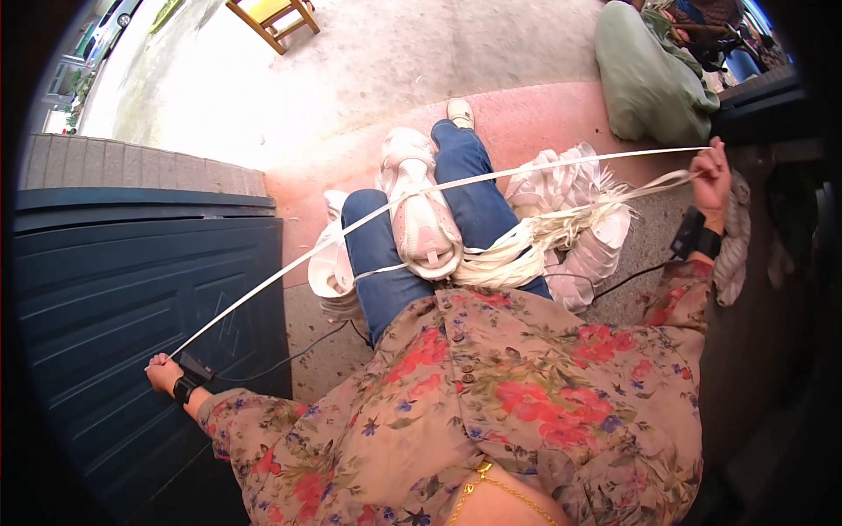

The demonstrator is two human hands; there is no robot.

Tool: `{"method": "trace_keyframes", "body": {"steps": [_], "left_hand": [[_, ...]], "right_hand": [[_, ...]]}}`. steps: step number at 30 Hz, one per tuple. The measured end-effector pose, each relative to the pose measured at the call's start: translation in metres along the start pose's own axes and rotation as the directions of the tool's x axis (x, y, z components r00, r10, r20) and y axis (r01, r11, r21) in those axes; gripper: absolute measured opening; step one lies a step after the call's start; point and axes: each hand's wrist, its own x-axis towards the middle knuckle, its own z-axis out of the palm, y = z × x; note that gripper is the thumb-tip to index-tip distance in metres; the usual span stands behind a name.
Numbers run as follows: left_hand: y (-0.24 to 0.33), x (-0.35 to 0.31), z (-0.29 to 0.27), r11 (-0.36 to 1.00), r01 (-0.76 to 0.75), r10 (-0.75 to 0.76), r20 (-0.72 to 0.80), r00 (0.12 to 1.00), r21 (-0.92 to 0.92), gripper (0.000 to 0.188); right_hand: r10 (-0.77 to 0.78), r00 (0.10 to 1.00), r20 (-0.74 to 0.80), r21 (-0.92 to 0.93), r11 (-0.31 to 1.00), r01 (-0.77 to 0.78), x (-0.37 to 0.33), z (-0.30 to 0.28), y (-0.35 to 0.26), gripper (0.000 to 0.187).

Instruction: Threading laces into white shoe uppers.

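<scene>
A long white lace (412, 200) is stretched taut across my lap between both hands. My left hand (163, 371) is closed on its left end, out by the dark blue door (114, 289). My right hand (712, 175), raised at the right, pinches the other end together with a second strand that runs to a bundle of white laces (509, 254) on my thigh. A white sneaker (419, 210) lies sole-side between my jeans-clad legs. Both wrists carry black bands.
More white sneakers (579, 237) are piled to the right of my legs, and one (329, 263) lies to the left. A green sack (645, 83) sits at the back right, a wooden chair (272, 17) far back. A black cable (298, 355) crosses the ground.
</scene>
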Motion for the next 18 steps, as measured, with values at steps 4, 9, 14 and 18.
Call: {"method": "trace_keyframes", "body": {"steps": [4,9,14,18], "left_hand": [[0.020,-0.005,-0.015,0.822,-0.079,0.109,0.020,0.994,-0.563,0.012],[0.158,-0.020,-0.055,-0.099,0.618,-0.103,0.625,0.774,-0.780,0.019],[0.298,-0.072,-0.102,0.057,0.693,0.445,0.640,0.626,-0.718,0.025],[0.382,-0.127,-0.141,0.190,0.725,0.694,0.613,0.377,-0.662,0.027]], "right_hand": [[-0.167,0.983,-0.077,0.186,0.966,0.179,-0.007,0.020,-0.069,0.008],[-0.029,0.998,0.049,-0.315,0.948,0.043,0.016,0.019,-0.041,0.019],[-0.550,0.834,-0.040,-0.897,0.387,0.212,0.025,0.006,0.008,0.022],[-0.318,0.947,-0.052,-0.880,0.462,0.107,0.020,0.014,0.030,0.029]]}}
